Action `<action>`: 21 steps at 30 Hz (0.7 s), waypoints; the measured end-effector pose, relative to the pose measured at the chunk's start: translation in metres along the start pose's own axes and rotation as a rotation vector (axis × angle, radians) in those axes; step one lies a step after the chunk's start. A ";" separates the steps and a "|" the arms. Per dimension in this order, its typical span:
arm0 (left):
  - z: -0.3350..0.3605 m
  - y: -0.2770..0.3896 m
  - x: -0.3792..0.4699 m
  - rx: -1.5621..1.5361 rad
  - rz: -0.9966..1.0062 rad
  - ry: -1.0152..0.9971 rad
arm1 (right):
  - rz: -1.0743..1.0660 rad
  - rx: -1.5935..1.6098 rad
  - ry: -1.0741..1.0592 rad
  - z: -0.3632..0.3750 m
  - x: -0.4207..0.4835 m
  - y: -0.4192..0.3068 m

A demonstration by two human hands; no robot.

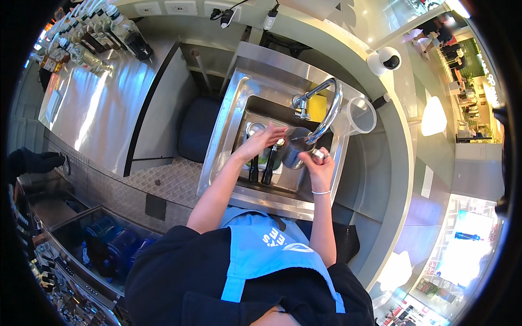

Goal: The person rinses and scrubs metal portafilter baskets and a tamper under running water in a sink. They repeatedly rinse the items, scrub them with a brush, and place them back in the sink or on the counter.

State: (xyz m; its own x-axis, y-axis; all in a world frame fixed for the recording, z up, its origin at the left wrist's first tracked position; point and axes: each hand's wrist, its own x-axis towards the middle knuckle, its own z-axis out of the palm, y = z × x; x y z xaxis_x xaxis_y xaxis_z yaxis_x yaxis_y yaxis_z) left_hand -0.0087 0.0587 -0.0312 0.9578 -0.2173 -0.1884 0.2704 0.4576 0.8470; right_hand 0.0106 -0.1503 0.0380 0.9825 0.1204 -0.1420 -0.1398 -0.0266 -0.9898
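My right hand (319, 166) grips a grey, see-through-looking pitcher (294, 155) by its handle side, over the steel sink (220, 140). The curved chrome faucet (337, 98) ends right at the pitcher's mouth; whether water runs is hard to tell. My left hand (263, 142) has its fingers stretched out beside the pitcher's rim and holds nothing; contact with the rim cannot be made out. Below the hands, two tools with black handles (268, 169), which look like portafilters, lie in the basin. A round metal cup (256, 128) sits partly behind my left hand.
A yellow sponge (318, 106) rests behind the faucet. The clear plastic container (362, 116) stands at the sink's right rim. Left of the sink is a steel counter (110, 98) with several syrup bottles (136, 40). A white camera (384, 61) sits on the ledge. Another person's leg (36, 163) shows far left.
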 end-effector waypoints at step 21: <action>0.036 -0.036 0.008 -0.591 -0.175 0.777 | -0.575 -1.658 -0.308 0.100 -0.019 -0.012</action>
State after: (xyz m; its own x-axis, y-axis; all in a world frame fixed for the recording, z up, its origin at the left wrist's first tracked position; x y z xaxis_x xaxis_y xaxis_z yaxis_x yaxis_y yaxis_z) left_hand -0.0144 0.0091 -0.0450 0.6408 0.2063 -0.7395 0.2170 0.8753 0.4322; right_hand -0.0186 -0.0529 0.0520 0.7748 0.6321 -0.0038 0.6288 -0.7702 0.1068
